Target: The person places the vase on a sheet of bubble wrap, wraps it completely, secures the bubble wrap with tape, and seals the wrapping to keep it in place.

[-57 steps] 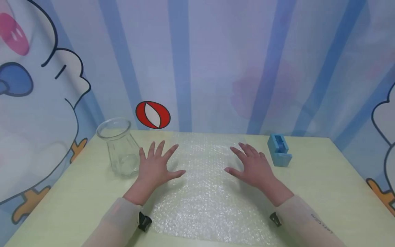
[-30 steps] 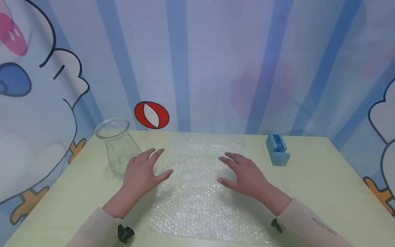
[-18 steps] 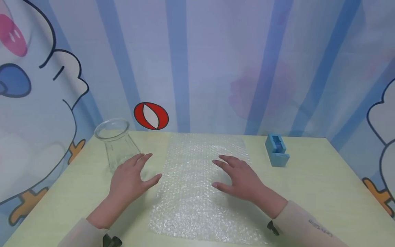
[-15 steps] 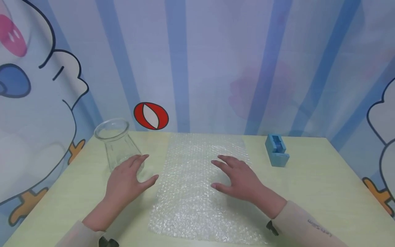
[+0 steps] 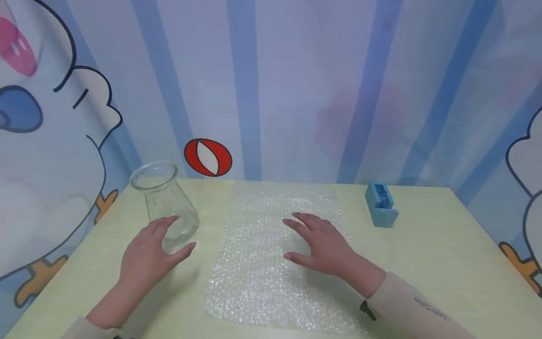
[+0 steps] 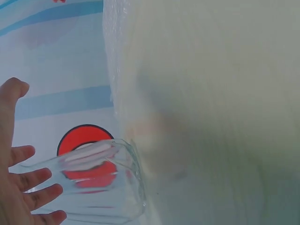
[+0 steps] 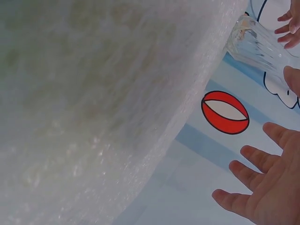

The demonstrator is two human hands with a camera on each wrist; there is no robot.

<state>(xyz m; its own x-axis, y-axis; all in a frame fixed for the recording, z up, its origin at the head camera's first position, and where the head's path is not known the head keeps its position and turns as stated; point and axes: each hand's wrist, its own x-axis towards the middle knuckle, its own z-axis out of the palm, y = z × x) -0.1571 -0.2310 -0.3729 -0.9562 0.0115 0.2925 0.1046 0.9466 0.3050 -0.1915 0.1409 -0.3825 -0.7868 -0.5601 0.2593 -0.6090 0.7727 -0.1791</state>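
Note:
A clear glass vase [image 5: 182, 209] with a wide rim stands upright at the left of the table. My left hand [image 5: 146, 256] hovers just in front of it, fingers spread and thumb apart, holding nothing; in the head view it covers part of the vase's lower body. The left wrist view shows the same vase [image 6: 103, 187] beyond the spread fingertips [image 6: 54, 190]. Over the right part of a flat sheet of bubble wrap [image 5: 258, 263] hangs my right hand [image 5: 323, 247], its fingers relaxed and parted, with nothing in its grasp.
A blue tape dispenser [image 5: 383, 214] sits at the back right of the pale table [image 5: 440, 263]. Behind the table's far edge rises a striped backdrop [image 5: 288, 94] printed with cartoon figures and a red ball.
My left hand has moved left and toward me, from beside the bubble wrap to in front of the vase. My right hand has drifted slightly left and its fingers have relaxed.

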